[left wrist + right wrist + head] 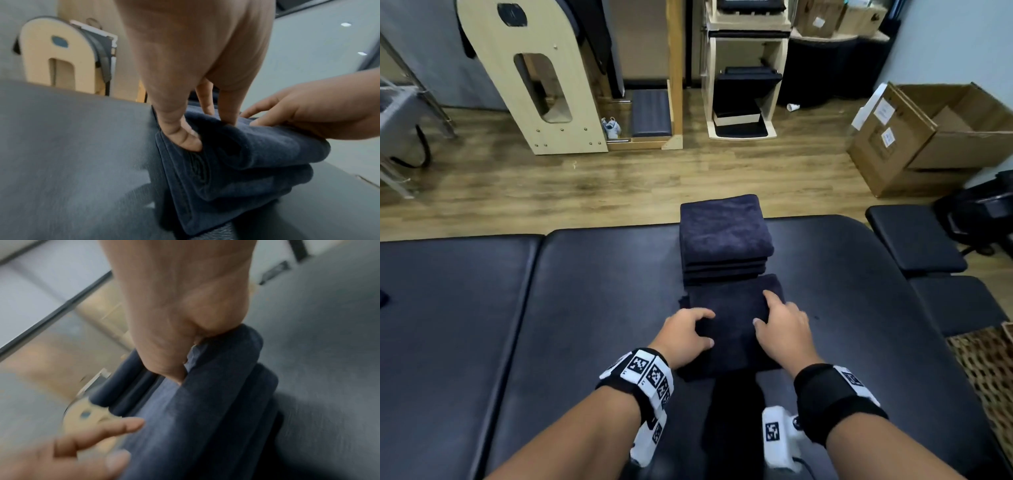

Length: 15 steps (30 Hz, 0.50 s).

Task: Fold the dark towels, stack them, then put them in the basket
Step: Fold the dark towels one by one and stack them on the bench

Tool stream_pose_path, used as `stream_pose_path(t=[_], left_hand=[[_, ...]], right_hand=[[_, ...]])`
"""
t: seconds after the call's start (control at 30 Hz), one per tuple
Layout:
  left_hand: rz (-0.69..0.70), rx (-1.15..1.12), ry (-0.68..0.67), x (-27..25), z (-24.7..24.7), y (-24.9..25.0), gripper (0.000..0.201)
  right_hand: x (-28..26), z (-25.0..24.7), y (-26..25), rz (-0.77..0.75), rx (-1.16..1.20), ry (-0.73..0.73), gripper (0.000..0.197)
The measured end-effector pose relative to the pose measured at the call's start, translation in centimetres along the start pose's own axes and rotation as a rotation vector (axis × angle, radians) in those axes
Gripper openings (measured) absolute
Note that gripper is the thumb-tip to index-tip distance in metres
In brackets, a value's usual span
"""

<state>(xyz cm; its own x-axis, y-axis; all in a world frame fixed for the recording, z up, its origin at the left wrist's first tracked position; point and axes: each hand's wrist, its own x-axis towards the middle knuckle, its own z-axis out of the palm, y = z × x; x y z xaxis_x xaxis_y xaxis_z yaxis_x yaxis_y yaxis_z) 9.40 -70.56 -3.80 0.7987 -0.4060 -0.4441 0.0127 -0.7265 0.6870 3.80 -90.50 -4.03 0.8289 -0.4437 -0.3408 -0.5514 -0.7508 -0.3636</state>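
Observation:
A folded dark towel [736, 339] lies on the black padded table [585, 308] right in front of me. My left hand [702, 329] grips its left edge; in the left wrist view the thumb of that hand [207, 129] digs into a fold of the towel [257, 159] with fingers on top. My right hand [767, 308] holds the right side; in the right wrist view its thumb [189, 360] is tucked into a fold of the towel [205, 426]. Just behind stands a stack of folded dark towels [726, 236]. A wicker basket [986, 370] shows at the right edge.
The stack sits at the table's far edge, over a wooden floor [619, 185]. Black padded stools [914, 236] stand right of the table. Cardboard boxes [928, 137] and wooden equipment [534, 78] stand farther back.

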Motion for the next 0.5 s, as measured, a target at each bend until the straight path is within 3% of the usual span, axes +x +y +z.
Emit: stream_pose_path(t=[0.1,0.17,0.27,0.37,0.43,0.5], left_hand=[[-0.049,-0.122,0.174,-0.2,0.0,-0.6,0.031],[-0.057,-0.162,0.230,-0.6,-0.3,-1.0,0.028],[-0.046,-0.085,0.147,-1.0,-0.3,-1.5,0.025],[-0.040,-0.019,-0.004,-1.1,0.2,-1.5,0.036],[-0.017,0.007,-0.030,-1.1,0.1,-1.5,0.039],[0.005,0.026,-0.048,-1.5,-0.3,-1.6,0.042]], right_hand=[[-0.5,-0.2,-0.2,-0.124,0.064,0.103,0.062],[-0.5,0.1,0.0,-0.116,0.091,0.095,0.061],[-0.4,0.5,0.6,-0.032,-0.006,-0.044,0.063],[-0.4,-0.1,0.4,0.005,-0.053,-0.116,0.061],[-0.7,-0.6,0.0,-0.020,-0.238,-0.035,0.055],[-1.5,-0.4,-0.7,-0.157,-0.397,0.085,0.049]])
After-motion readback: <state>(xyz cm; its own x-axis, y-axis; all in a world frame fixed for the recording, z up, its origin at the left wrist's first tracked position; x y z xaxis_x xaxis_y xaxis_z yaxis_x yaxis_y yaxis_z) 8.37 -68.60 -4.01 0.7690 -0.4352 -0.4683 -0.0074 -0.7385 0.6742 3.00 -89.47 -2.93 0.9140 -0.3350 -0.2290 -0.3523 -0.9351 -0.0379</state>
